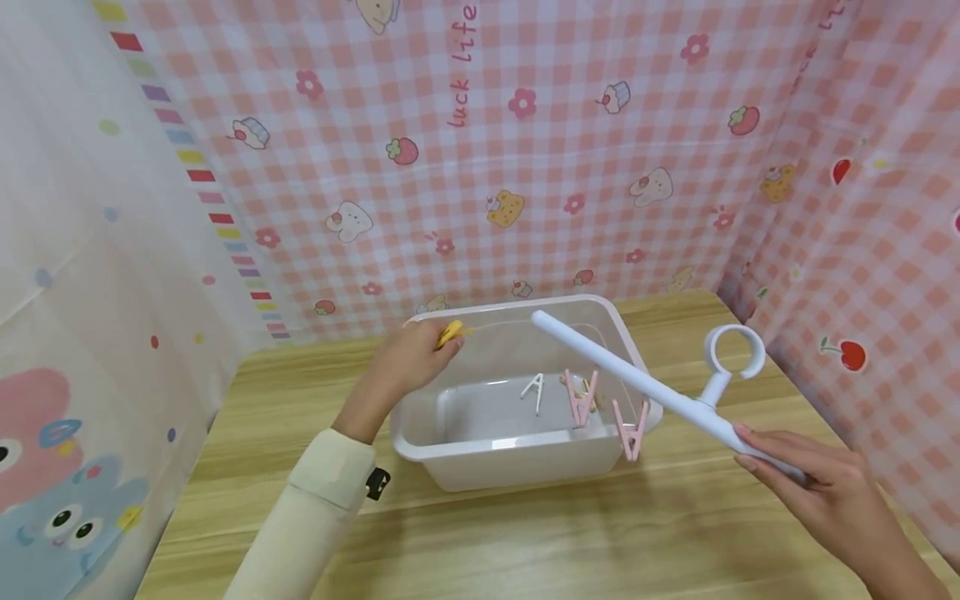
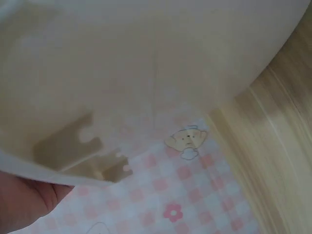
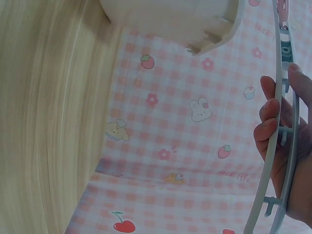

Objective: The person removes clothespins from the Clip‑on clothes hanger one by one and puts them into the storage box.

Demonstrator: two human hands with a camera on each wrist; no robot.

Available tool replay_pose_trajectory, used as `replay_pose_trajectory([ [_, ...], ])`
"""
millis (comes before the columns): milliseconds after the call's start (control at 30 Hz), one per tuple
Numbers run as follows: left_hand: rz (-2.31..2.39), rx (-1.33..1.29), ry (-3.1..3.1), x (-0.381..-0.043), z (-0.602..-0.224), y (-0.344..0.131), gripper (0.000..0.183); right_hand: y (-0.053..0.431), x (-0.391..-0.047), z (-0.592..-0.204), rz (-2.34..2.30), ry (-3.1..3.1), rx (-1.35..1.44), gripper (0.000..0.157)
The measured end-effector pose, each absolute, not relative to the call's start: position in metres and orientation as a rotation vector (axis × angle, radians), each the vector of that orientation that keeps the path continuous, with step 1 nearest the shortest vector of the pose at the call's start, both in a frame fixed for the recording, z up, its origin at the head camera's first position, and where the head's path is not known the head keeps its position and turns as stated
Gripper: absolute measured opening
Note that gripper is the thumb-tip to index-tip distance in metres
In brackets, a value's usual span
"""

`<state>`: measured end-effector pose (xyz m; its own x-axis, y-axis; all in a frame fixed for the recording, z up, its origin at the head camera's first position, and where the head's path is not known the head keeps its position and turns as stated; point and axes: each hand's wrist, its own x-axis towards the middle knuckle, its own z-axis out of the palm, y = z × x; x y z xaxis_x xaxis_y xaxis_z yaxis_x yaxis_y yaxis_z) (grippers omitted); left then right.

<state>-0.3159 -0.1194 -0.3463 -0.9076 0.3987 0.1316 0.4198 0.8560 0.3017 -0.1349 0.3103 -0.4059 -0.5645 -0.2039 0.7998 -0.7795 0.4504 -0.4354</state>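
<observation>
My right hand (image 1: pixel 832 483) grips one end of a white clip hanger (image 1: pixel 637 379), a long bar with an open ring hook (image 1: pixel 735 350). The bar slants up and left over a white plastic bin (image 1: pixel 517 446). Seen from beneath in the right wrist view, the hanger (image 3: pixel 267 187) has two rails with small pegs between them. Two pink clothespins (image 1: pixel 632 432) show below the bar. At the bin's back left, my left hand (image 1: pixel 412 354) pinches a yellow clothespin (image 1: pixel 450 333) between thumb and fingers. A white clothespin (image 1: pixel 534 392) shows against the bin's inside.
Several small clips (image 1: pixel 588 396), partly hidden behind a pink one, lie in the bin's right part. The bin stands on a wood-grain table (image 1: pixel 285 408). Pink checked cloth (image 1: pixel 465 192) hangs behind and at the right, and a white printed cloth (image 1: pixel 112 267) at the left.
</observation>
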Motion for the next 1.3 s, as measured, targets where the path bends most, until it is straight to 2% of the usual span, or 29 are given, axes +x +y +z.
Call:
replay_pose_trajectory([
  [433,-0.466,-0.693,-2.995,-0.325,-0.359,-0.106,0.025,0.309,-0.136,-0.409,1.083,-2.026,0.817,0.039],
  [500,-0.452,-0.677,-2.997,-0.324,-0.360,-0.105,0.031,0.308,-0.136,-0.410,1.082,-2.024,0.824,0.040],
  [667,-0.372,-0.626,-2.996,-0.323,-0.360,-0.102,0.061,0.308,-0.138,-0.411,1.080,-2.018,0.830,0.040],
  [800,-0.325,-0.578,-3.028,-0.324,-0.358,-0.103,0.074,0.307,-0.139,-0.411,1.083,-2.012,0.836,0.040],
  [1000,-0.290,-0.541,-3.034,-0.327,-0.355,-0.105,0.082,0.306,-0.140,-0.411,1.080,-2.012,0.835,0.041],
  [1300,-0.326,-0.624,-2.948,-0.315,-0.356,-0.106,0.080,0.302,-0.143,-0.408,1.095,-1.971,0.865,0.041],
])
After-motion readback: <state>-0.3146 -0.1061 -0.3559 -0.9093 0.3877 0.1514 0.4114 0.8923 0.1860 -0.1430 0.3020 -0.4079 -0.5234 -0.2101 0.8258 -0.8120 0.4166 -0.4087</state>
